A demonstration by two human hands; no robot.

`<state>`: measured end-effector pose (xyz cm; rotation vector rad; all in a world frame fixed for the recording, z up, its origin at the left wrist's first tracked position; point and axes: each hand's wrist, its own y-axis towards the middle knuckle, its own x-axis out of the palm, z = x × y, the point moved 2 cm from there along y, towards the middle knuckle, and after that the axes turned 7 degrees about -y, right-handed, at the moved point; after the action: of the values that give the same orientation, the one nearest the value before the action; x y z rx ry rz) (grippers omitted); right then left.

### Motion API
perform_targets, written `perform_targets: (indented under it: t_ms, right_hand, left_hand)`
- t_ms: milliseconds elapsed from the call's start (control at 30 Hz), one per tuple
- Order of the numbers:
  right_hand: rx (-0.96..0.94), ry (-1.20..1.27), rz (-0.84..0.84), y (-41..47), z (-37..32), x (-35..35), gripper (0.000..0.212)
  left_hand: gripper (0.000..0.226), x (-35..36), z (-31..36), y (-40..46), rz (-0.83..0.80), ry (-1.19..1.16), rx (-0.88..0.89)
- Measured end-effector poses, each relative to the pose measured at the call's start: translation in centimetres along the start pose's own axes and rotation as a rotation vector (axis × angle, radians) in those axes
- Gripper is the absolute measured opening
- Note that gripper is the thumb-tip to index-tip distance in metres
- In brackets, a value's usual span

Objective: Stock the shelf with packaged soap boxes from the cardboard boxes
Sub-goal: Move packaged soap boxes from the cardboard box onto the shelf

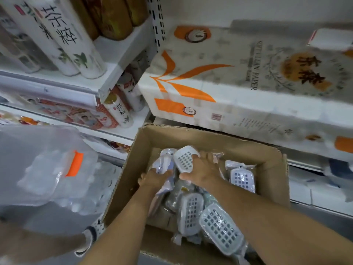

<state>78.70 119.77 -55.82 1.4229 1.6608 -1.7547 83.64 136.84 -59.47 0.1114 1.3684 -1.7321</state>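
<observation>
An open cardboard box (210, 138) sits low in the middle and holds several plastic-wrapped white soap boxes with slotted lids. Both my hands are inside it. My right hand (202, 171) grips a white soap box (184, 159) that stands tilted near the box's far side. My left hand (154, 178) closes on a wrapped soap pack (165, 162) just left of it. More soap boxes lie near the front (219, 228) and at the right wall (242, 178).
A big pack of toilet paper (238, 83) with orange print lies right behind the cardboard box. White shelves (107, 129) on the left hold tall wrapped rolls. A clear plastic bundle with an orange handle (74, 163) sits at the left. Someone's socked foot (91, 234) shows bottom left.
</observation>
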Motion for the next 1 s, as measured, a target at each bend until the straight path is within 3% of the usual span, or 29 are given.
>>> perform_targets:
  t_ms: [167,267,433,533,700,1000]
  right_hand:
    - [-0.059,0.084,0.084,-4.6,2.9,-3.9,0.071]
    - [-0.102,0.094,0.184,-10.1,6.2,-7.2,0.065]
    - [-0.117,0.025,0.499,-23.1,14.0,-13.0,0.057]
    - [-0.104,-0.012,0.679,-32.3,20.4,-15.6,0.058]
    - [-0.007,-0.009,0.978,-47.3,33.0,-17.6,0.060]
    - [0.290,-0.059,1.292,-67.7,53.7,-18.4,0.062]
  left_hand:
    - [0.071,-0.9,3.4,-5.7,0.035,0.038,0.198]
    - [0.088,-0.7,5.8,-11.4,0.102,0.101,0.374]
    - [0.086,2.2,11.2,-27.3,0.304,0.255,0.753]
    - [0.092,5.6,13.9,-36.7,0.425,0.289,0.972]
    - [0.080,14.0,18.4,-51.7,0.550,0.293,1.312]
    - [0.077,31.2,27.4,-71.3,0.476,0.231,1.752]
